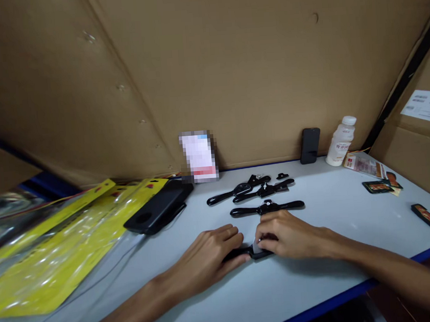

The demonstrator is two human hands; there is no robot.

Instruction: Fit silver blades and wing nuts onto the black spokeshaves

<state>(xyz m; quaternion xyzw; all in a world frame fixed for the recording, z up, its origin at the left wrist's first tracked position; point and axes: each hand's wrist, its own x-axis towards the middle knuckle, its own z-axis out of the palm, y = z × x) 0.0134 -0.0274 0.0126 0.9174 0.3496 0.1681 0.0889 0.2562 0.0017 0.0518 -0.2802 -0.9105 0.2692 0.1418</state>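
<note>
My left hand [214, 254] is wrapped around one handle of a black spokeshave [246, 251] low over the table. At its middle, the fingers of my right hand [292, 234] pinch a flat grey metal blade [257, 248]; they cover much of the tool's other half. Just beyond my hands lies another black spokeshave [248, 210], with a small screw at its centre. Farther back are two more, a middle spokeshave [243, 196] and a rear spokeshave [219, 198], lying close together. A small loose black part [282, 176] rests behind them.
Yellow plastic packages [78, 259] cover the left side, beside a black power bank [155, 211] with a cable. Against the cardboard wall [231, 71] stand a blurred-out screen [200, 157], a phone [310, 146] and a bottle [341, 145]. Small packets [377, 187] lie at right.
</note>
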